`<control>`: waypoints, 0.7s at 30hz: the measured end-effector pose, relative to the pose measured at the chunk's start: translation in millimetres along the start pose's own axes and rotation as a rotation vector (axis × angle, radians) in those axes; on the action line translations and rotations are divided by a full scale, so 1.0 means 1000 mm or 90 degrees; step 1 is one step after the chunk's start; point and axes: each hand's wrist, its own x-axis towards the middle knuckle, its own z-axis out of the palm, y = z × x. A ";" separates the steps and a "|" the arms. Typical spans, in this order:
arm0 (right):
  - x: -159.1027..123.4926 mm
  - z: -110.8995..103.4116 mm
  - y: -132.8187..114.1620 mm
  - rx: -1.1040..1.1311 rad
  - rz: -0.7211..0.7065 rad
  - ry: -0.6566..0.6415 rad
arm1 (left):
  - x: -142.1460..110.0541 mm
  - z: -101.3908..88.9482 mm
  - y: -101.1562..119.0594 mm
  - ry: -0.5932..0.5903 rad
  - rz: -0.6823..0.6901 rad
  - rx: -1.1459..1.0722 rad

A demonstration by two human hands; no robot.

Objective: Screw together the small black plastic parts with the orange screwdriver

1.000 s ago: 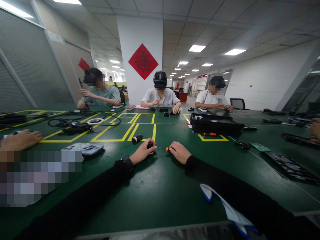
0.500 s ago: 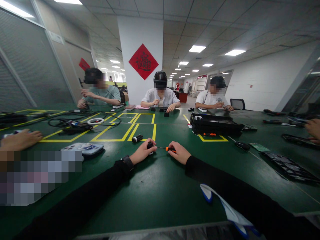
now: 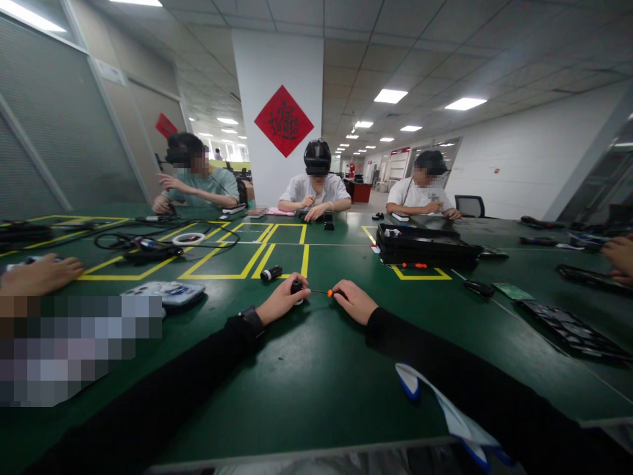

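Note:
My left hand (image 3: 281,300) is closed around a small black cylindrical part (image 3: 297,288) with a pale lower end, held at the table top. Facing it, my right hand (image 3: 355,302) grips a screwdriver (image 3: 330,293) by its orange and black handle, which my fingers mostly cover. The thin shaft points left and reaches the black part near my left fingertips; whether its tip sits inside, I cannot tell. Just beyond my left hand lies a similar black cylinder (image 3: 271,274) with a white band.
A black tray (image 3: 428,245) stands at the back right, with an orange screwdriver (image 3: 414,266) before it. Cables (image 3: 148,247) and a phone (image 3: 171,294) lie left. A blue-edged white object (image 3: 459,415) is by my right sleeve. Several people sit around the green table (image 3: 306,389).
My right hand has turned slightly on the screwdriver and now covers more of its handle. My left hand stays in place. Across the table, a person's hand has moved left.

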 end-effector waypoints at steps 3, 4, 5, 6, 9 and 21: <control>-0.001 0.000 0.000 0.009 0.013 0.002 | 0.000 0.000 0.001 0.000 -0.003 -0.003; -0.001 0.000 -0.001 0.013 0.017 0.003 | 0.000 0.000 0.002 -0.001 -0.003 -0.006; -0.001 0.000 -0.001 0.016 0.020 0.002 | 0.000 0.000 0.002 -0.002 -0.004 -0.009; -0.001 0.000 -0.002 0.018 0.023 0.002 | 0.000 0.000 0.003 -0.003 -0.004 -0.011; -0.001 -0.001 -0.004 0.016 0.030 -0.001 | 0.000 0.000 0.004 0.000 -0.004 -0.011; 0.000 -0.002 -0.001 0.006 -0.006 0.001 | 0.000 0.000 0.003 0.003 -0.001 0.013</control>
